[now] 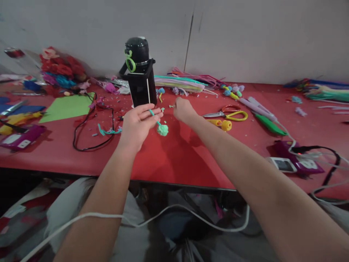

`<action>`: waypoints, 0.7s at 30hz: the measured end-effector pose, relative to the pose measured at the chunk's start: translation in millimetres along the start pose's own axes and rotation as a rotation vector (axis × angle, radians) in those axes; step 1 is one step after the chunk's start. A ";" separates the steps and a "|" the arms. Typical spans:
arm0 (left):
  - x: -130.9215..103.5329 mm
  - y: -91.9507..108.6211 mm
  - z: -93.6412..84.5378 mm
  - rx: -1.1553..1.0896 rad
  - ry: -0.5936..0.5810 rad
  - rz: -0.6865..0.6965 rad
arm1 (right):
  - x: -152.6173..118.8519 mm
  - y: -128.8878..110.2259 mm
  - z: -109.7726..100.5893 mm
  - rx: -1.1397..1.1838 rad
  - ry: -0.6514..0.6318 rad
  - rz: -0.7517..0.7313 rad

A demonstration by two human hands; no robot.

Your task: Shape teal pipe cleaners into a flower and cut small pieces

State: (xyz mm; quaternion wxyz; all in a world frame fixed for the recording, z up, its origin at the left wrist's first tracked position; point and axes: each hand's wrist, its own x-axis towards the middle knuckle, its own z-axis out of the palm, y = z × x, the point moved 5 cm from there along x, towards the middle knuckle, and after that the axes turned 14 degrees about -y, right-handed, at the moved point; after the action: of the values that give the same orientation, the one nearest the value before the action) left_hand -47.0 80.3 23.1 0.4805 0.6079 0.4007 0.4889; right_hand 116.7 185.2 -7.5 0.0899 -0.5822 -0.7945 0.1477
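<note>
My left hand [136, 123] is closed around the teal stem of a pipe-cleaner flower [163, 130], whose fluffy mint-green head hangs just below the fingertips. To its right, my right hand [182, 109] is pinched low over the red table [174, 160]. A tiny pale green piece [171, 106] shows at its fingertips; whether they grip it I cannot make out. Small green scraps [163, 109] lie between the two hands. Scissors [229, 114] with red and yellow handles rest right of my right hand, beside a yellow plastic tool [225, 124].
A black bottle [139, 69] in a black holder stands behind my left hand. Pipe-cleaner bundles [185, 83] lie along the wall. Black cable [79, 147] loops at left. Purple power strips [305, 165] and a white-framed device [283, 165] sit at right. A white cable [174, 206] crosses my lap.
</note>
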 end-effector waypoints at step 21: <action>-6.0 -17.5 34.3 -0.811 0.026 -0.368 | -145.6 46.6 33.3 1.136 -0.053 -0.157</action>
State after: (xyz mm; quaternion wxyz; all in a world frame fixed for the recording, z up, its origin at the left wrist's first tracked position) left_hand -14.9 71.7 2.7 0.7540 0.2825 0.2839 0.5206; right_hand 192.6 55.3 -50.4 0.3794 -0.3779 -0.6330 0.5590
